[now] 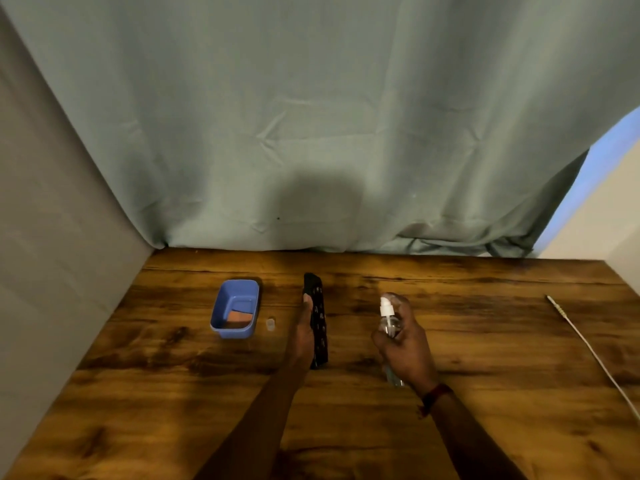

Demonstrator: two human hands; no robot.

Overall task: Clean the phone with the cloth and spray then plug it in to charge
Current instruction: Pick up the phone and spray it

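A black phone [319, 320] in a patterned case is tipped up on its long edge at the middle of the wooden table [485, 341]. My left hand [304, 332] holds it from the left side, thumb near its far end. To its right, my right hand [403, 344] grips a clear spray bottle [388, 322] with a white nozzle that points toward the phone. An orange-brown cloth [239, 317] lies inside a blue plastic tub [235, 308] left of the phone. A white charging cable [588, 348] runs along the table's right side, its plug end at the far tip.
A small clear cap [270, 323] stands between the tub and my left hand. A grey-green curtain [311, 133] hangs behind the table's far edge, and a grey panel [52, 237] closes off the left side.
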